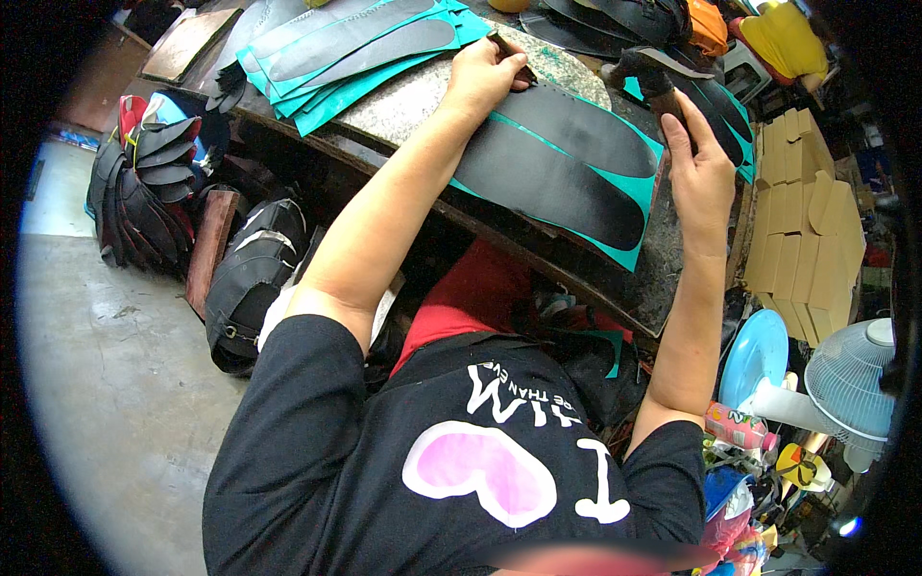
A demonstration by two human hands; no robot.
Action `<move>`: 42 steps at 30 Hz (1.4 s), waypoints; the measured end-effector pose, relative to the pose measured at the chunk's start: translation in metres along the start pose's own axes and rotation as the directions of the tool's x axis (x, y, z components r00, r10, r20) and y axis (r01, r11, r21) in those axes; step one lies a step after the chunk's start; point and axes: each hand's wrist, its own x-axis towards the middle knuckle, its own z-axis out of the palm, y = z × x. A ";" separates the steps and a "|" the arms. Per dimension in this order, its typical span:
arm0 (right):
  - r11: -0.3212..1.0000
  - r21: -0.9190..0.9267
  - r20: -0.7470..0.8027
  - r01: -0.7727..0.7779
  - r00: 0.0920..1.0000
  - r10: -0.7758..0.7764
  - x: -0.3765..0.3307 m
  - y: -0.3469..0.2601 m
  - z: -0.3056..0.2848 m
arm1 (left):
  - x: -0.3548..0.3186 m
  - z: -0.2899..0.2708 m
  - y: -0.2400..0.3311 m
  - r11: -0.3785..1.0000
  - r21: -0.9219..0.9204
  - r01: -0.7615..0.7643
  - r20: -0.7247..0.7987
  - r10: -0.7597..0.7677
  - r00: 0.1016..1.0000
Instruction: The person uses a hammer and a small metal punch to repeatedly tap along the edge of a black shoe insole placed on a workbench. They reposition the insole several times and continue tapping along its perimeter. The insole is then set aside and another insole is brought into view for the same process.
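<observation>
My left hand (478, 81) is closed around a short dark rod-like tool (498, 43), its lower end near the edge of a black sole-shaped piece. That piece belongs to a teal sheet (624, 257) bearing two long black sole shapes (562, 197), which lies across the bench's near edge. A pale round stone slab (403, 106) is partly beneath it. On the right, my right hand (699, 163) grips the handle of a hammer (657, 84), raised over the sheet's far right corner. Most of the rod is hidden by my fingers.
Stacked teal sheets with black soles (360, 48) lie at the bench's far left. More black pieces (715, 110) sit beyond the hammer. Cardboard boxes (802, 230), a blue-and-white fan (850, 379) and a bundle of black pieces (144, 197) surround the bench.
</observation>
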 end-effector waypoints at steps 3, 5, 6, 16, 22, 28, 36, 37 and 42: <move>0.988 0.105 -0.064 0.114 0.992 -0.107 0.001 -0.020 -0.016 | -0.002 0.002 0.001 0.977 0.196 -0.088 0.007 0.088 0.996; 0.966 0.200 -0.121 0.163 0.983 -0.141 0.000 -0.035 -0.026 | -0.005 0.004 0.006 0.931 0.333 -0.152 0.023 0.153 0.988; 0.939 0.286 -0.142 0.191 0.978 -0.156 -0.001 -0.041 -0.026 | -0.008 0.006 0.009 0.854 0.453 -0.256 0.037 0.270 0.962; 0.998 0.019 0.011 0.067 0.998 -0.067 -0.003 0.003 0.010 | -0.007 0.017 0.002 0.978 0.197 -0.076 -0.136 0.104 0.985; 0.928 0.302 -0.125 0.217 0.974 -0.187 -0.003 -0.021 -0.022 | -0.001 0.012 -0.001 0.923 0.360 -0.136 0.042 0.130 0.991; 0.952 0.117 -0.118 0.285 0.955 -0.271 -0.006 -0.027 0.013 | -0.015 0.029 0.016 0.445 0.682 -0.581 0.345 0.504 0.791; 0.979 0.136 -0.119 0.152 0.984 -0.136 0.001 -0.007 -0.016 | -0.003 0.021 0.001 0.990 0.128 -0.054 0.023 0.051 0.998; 0.957 0.170 -0.148 0.234 0.966 -0.210 0.000 -0.013 -0.022 | -0.003 0.021 0.001 0.988 0.149 -0.046 0.066 0.036 0.997; 0.870 0.391 -0.262 0.301 0.942 -0.208 -0.007 -0.031 -0.015 | -0.016 0.031 0.011 0.665 0.553 -0.502 0.168 0.501 0.849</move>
